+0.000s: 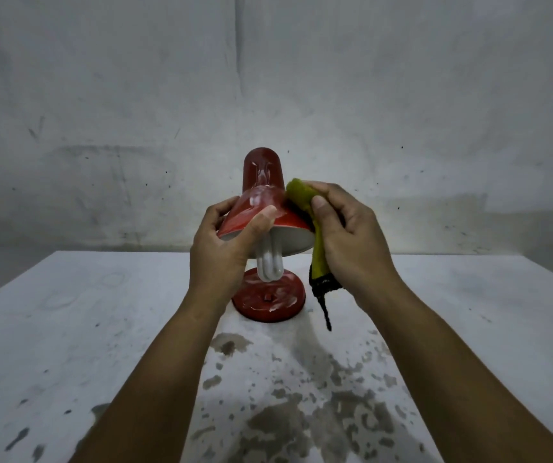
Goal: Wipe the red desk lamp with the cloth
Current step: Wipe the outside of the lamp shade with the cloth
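Note:
The red desk lamp (263, 182) stands on the white table (68, 329), its round base (268, 304) in the middle and a white bulb (270, 267) hanging out of the shade. My left hand (225, 248) grips the shade's left rim, thumb on top. My right hand (348, 238) holds a yellow-green cloth (300, 195) bunched against the shade's right side. The cloth's dark-edged tail hangs down below the hand.
A scuffed grey wall (268, 78) rises right behind the table. The table's near surface carries dark worn patches (318, 412). Its far edge runs just behind the lamp.

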